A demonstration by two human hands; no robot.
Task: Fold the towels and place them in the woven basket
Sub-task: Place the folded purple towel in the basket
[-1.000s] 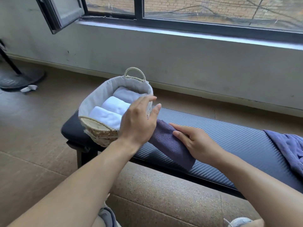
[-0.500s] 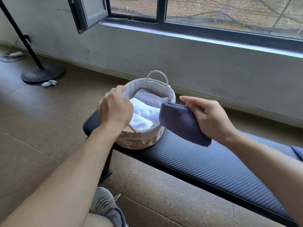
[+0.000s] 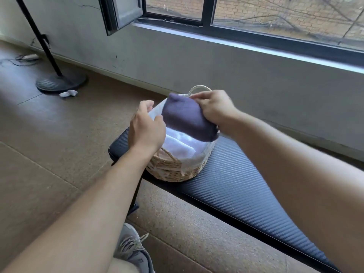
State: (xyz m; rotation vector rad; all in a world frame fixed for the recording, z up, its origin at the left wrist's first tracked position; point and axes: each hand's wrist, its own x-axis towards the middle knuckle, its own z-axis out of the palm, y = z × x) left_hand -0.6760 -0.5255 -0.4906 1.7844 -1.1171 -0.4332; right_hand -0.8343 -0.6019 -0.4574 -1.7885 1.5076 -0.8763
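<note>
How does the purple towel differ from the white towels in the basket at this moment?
The purple towel is dark and held above the woven basket by the right hand; the white towels are pale and already lie inside it. The purple towel is one piece; the white towels are several, side by side. The left hand touches the purple one's edge. All look folded.

I can read no text, label, brand or number anywhere around my grip; nothing I see carries any writing or sign.
</note>
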